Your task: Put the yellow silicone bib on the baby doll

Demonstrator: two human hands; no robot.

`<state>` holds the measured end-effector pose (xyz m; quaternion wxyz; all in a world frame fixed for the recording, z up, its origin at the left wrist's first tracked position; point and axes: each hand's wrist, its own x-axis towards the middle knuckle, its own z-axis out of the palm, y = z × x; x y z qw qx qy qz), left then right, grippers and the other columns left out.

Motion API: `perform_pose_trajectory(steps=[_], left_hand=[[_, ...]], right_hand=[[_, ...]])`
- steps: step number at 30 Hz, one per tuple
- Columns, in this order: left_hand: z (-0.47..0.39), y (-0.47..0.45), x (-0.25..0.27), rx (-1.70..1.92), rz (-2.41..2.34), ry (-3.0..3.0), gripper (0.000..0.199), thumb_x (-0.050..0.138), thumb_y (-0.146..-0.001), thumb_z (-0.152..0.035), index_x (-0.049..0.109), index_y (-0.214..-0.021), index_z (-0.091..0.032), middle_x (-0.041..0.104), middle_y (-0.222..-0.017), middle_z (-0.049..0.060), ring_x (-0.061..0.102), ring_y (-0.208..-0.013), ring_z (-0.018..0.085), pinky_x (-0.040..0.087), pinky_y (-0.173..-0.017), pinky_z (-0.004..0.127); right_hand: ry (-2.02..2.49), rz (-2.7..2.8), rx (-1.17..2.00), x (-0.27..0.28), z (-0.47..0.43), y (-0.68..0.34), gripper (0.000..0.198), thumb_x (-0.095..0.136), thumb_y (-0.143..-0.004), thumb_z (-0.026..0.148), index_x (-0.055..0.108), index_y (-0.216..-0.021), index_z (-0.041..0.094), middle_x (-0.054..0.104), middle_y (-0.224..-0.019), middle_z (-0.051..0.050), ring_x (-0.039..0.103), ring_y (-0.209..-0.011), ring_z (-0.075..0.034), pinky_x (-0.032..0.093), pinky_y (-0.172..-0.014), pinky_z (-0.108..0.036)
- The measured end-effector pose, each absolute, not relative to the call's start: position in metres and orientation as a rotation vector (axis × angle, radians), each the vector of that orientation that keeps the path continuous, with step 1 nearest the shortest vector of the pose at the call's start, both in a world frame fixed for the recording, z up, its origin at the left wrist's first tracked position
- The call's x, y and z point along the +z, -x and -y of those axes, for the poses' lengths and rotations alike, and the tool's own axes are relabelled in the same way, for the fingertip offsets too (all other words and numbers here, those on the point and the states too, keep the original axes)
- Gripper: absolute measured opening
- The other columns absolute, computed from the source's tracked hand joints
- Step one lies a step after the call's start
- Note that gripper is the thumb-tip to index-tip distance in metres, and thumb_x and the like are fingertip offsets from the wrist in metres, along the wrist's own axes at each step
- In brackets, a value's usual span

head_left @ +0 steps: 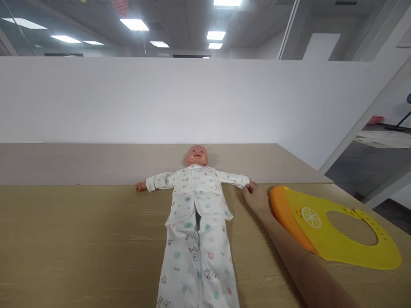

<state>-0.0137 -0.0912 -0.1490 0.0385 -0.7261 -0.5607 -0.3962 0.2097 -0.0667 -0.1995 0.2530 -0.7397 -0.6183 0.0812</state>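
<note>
A baby doll (197,156) lies on its back with both arms stretched out to the sides. It wears a white long-sleeved top (192,192) with small coloured prints, and matching white trousers (198,265). My right hand (257,199) reaches in from the lower right, its fingers closed at the cuff of the sleeve (236,179) on the right of the view. The doll's hand there is partly hidden behind my fingers. On the left, the doll's other hand (140,186) sticks out of its sleeve. My left hand is out of view.
Beside my right forearm lies a yellow bib (337,248) with an orange catch pocket (287,220) and a white citrus-slice print. The wooden table (80,244) meets a paler board (80,164) at the back. A white partition (144,100) with glass above stands behind it.
</note>
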Motion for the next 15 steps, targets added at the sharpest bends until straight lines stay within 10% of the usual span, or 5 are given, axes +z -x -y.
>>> perform_pose_trajectory(steps=[8,15], left_hand=[[0.273,0.042,-0.228,-1.306,1.739,2.189,0.037,0.070,-0.056,-0.049,0.067,-0.093,-0.043,0.067,-0.091,0.000,0.059,-0.102,0.032,0.052,-0.056,0.045],[0.245,0.029,-0.191,-1.315,1.753,2.202,0.034,0.067,-0.064,-0.047,0.060,-0.097,-0.040,0.066,-0.089,-0.001,0.058,-0.102,0.028,0.054,-0.061,0.047]], right_hand=[[2.006,1.684,0.261,-0.195,0.057,-0.210,0.028,0.042,-0.081,0.031,0.064,-0.091,0.016,0.065,-0.092,-0.009,0.060,-0.085,-0.021,0.040,-0.068,-0.026],[2.003,1.537,0.330,-0.197,0.055,-0.216,0.040,0.040,-0.084,0.035,0.051,-0.115,0.011,0.064,-0.104,-0.014,0.058,-0.092,-0.024,0.041,-0.074,-0.030]])
